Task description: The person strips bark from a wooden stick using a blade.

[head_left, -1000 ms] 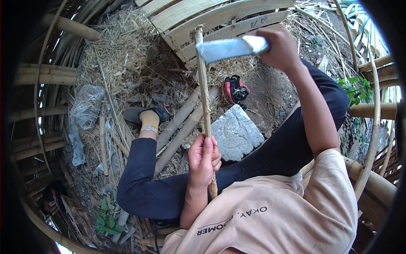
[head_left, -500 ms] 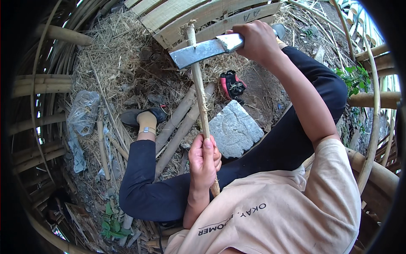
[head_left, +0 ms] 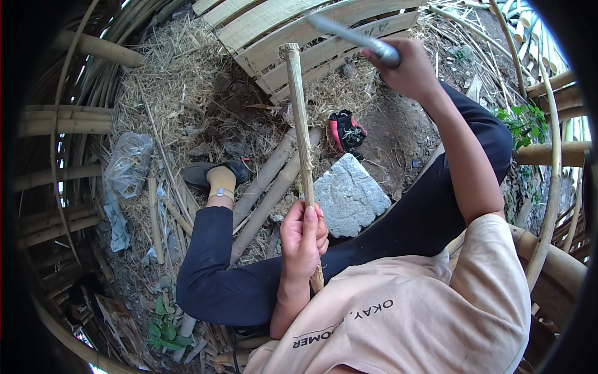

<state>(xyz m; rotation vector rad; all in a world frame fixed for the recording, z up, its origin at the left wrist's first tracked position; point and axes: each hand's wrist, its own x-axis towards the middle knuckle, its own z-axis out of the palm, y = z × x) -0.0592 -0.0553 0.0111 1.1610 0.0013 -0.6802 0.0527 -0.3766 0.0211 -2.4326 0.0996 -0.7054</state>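
My left hand [head_left: 303, 241] is closed round the lower part of a wooden stick [head_left: 300, 124], thumb laid along it. The stick points away from me, its lower end near my shirt and its far end bare, with a rough, frayed patch partway along. Up at the far right, my right hand [head_left: 408, 68] grips the handle of a machete [head_left: 349, 34]. Its grey blade is blurred by motion, raised and apart from the stick, pointing to the far left. A pale stone block [head_left: 350, 196] lies on the ground just right of the stick.
A slatted wooden pallet [head_left: 274, 47] lies at the far side. Two bamboo poles [head_left: 265, 187] rest on the ground behind the stick, near a black and red glove-like item [head_left: 346, 129]. Wood shavings [head_left: 168, 81] cover the ground at left, beside a clear plastic bag [head_left: 129, 163].
The machete has come off the stick's far end and swung up and to the right with my right hand. Shavings that clung to that end are gone. My left hand keeps its grip.
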